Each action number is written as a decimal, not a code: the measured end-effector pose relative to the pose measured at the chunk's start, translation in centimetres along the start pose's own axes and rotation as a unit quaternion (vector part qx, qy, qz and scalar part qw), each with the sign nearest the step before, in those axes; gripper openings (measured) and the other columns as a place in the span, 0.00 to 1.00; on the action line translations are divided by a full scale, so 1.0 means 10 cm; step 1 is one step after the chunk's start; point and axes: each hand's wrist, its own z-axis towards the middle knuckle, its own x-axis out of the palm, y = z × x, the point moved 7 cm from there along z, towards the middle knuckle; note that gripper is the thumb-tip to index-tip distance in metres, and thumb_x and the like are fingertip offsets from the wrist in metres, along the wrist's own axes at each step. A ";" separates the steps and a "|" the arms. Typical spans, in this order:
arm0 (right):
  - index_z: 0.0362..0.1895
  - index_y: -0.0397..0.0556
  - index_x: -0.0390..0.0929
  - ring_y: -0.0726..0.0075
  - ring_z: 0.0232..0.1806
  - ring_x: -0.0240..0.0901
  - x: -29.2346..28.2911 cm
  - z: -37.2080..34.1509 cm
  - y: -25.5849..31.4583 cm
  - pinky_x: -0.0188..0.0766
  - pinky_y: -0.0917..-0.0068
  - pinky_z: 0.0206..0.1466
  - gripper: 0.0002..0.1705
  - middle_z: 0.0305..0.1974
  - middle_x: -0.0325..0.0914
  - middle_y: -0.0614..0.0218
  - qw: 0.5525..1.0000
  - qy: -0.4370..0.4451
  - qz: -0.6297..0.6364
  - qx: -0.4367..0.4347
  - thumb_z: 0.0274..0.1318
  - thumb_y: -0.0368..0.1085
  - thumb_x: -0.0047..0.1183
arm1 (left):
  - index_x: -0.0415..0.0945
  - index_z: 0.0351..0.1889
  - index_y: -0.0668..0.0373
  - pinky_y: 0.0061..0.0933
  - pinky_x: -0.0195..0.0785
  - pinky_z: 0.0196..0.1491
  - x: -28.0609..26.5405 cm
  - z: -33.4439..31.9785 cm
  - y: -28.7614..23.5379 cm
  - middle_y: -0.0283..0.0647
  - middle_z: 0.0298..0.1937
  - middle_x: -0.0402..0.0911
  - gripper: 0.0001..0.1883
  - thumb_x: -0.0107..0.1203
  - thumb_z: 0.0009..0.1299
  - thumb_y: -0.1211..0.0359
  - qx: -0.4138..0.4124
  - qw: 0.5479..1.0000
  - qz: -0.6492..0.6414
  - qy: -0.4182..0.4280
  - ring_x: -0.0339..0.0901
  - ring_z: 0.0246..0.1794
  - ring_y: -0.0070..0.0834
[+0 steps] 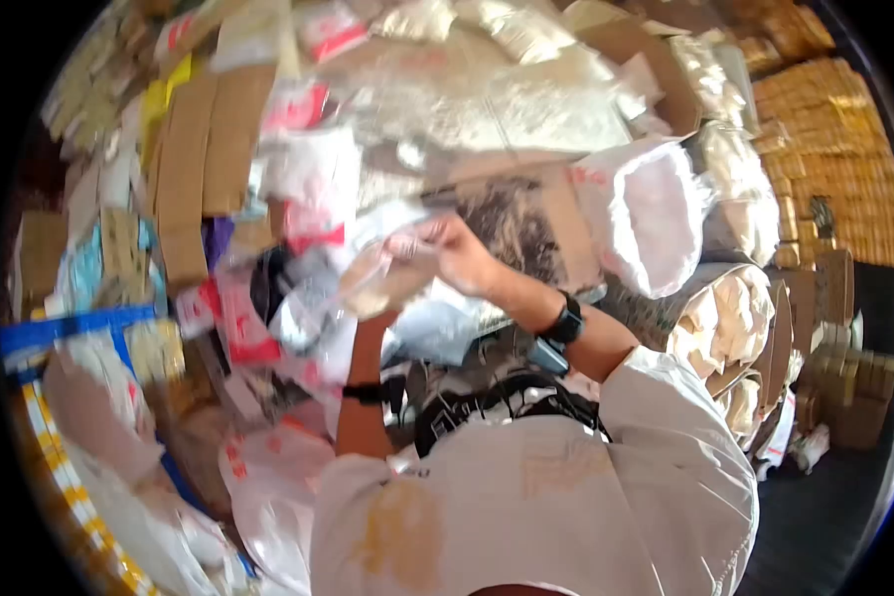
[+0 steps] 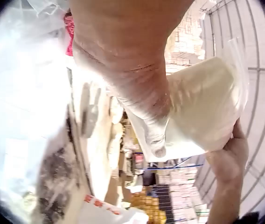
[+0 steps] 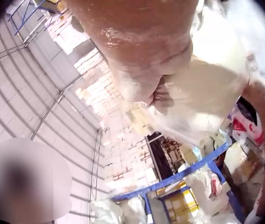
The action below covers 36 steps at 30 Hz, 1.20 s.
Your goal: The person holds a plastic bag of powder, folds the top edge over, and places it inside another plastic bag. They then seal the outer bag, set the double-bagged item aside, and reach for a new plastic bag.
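Between both hands is a clear plastic bag (image 2: 202, 100) with pale cream contents, held up in front of the body. My left hand (image 2: 128, 70) grips one side of it, with the thumb lying along the bag's face in the left wrist view. At the opposite edge, my right hand (image 3: 142, 60) pinches the film, its fingertips bent against the bag. Loose transparent film extends past the filled part. In the head view the right hand (image 1: 462, 258) is higher than the left, and both are blurred.
Beyond the hands lies a dark-stained cardboard piece (image 1: 512, 228). An open white sack (image 1: 656, 219) stands to the right, above a sack of cream packets (image 1: 730, 318). At left are cardboard (image 1: 209, 149) and a blue frame (image 1: 79, 328). Clear-wrapped goods (image 1: 487, 109) cover the far side.
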 end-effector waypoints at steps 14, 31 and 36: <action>0.69 0.45 0.61 0.67 0.64 0.66 -0.80 -1.68 0.34 0.62 0.65 0.69 0.45 0.61 0.72 0.63 1.000 0.004 0.021 0.024 0.50 0.39 0.70 | 0.62 0.63 0.63 0.29 0.74 0.50 1.89 -0.62 -0.80 0.42 0.55 0.75 0.37 0.71 0.57 0.73 0.060 0.990 0.069 0.112 0.75 0.53 0.28; 0.65 0.42 0.64 0.62 0.55 0.77 -4.50 -4.46 0.25 0.74 0.62 0.60 0.27 0.56 0.75 0.59 0.883 -0.313 0.348 -0.027 0.62 0.29 0.52 | 0.75 0.50 0.62 0.19 0.61 0.18 3.61 -0.45 0.49 0.34 0.28 0.78 0.10 0.53 0.71 0.73 -0.142 0.922 0.361 0.001 0.72 0.18 0.17; 0.65 0.41 0.67 0.52 0.57 0.73 -7.24 -4.33 1.15 0.70 0.61 0.61 0.27 0.56 0.74 0.50 0.898 -0.411 0.152 -0.042 0.66 0.39 0.51 | 0.77 0.50 0.58 0.18 0.62 0.20 2.90 -0.94 0.89 0.33 0.29 0.78 0.11 0.54 0.72 0.67 -0.210 0.920 0.282 -0.174 0.72 0.19 0.19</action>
